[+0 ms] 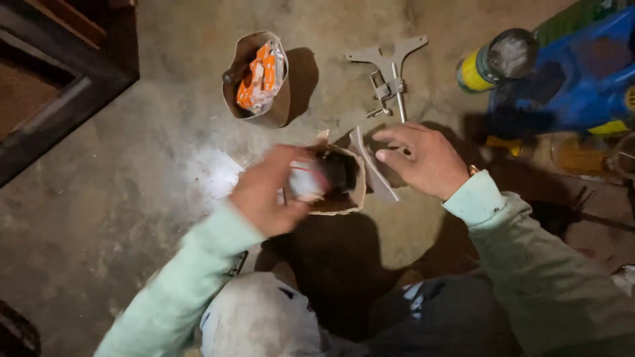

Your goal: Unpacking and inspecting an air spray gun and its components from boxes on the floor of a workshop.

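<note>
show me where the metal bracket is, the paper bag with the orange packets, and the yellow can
metal bracket [391, 69]: head view, on its upright stem below the crossbar.
paper bag [276, 112]: head view, on its brown outer wall.
yellow can [473, 74]: head view, on its yellow side.

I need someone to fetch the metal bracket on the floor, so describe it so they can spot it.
Start at the yellow can by the blue container. Left of it, above the right hand, lies the metal bracket. Unlike the cardboard tubs nearby, it is flat, grey and T-shaped.

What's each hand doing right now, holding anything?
Left hand: closed on a small white object at the cardboard box.
Right hand: open, empty, fingers resting on the box's flap.
</note>
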